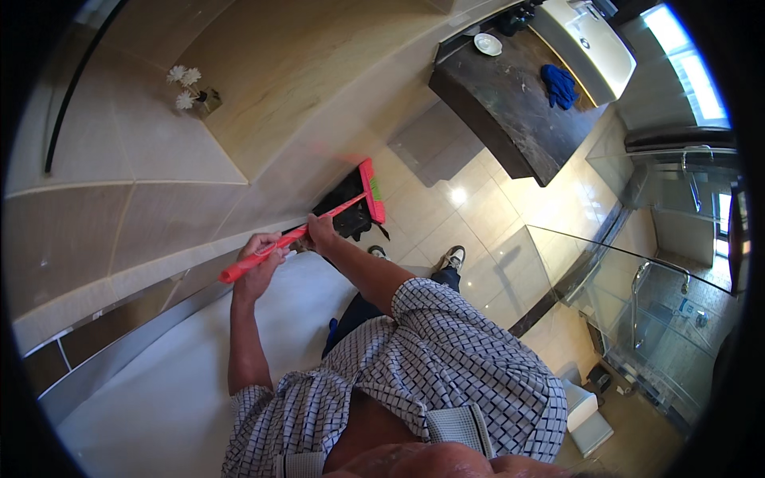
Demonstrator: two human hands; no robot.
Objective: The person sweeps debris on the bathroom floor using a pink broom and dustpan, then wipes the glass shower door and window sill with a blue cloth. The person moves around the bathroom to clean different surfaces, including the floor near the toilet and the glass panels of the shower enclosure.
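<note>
My left hand (pixel 261 263) is wrapped around the upper end of a red broom handle (pixel 294 236). Farther down the same handle, my right hand (pixel 323 232) grips it. The handle slants down to a pinkish-red broom head (pixel 372 197) with green bristles, low over the tiled floor beside the wall base. Behind and below the broom head sits a black object (pixel 349 220), perhaps a bag; its form is unclear. Whether the bristles touch the floor cannot be made out.
A white tub-like surface (pixel 197 370) lies to my left. White flowers (pixel 184 83) stand on a tiled ledge. The dark vanity counter (pixel 484 89) carries a white sink (pixel 603 66), blue cloth (pixel 559 86) and white dish (pixel 488 44). Glass shower panels (pixel 609 281) stand at right.
</note>
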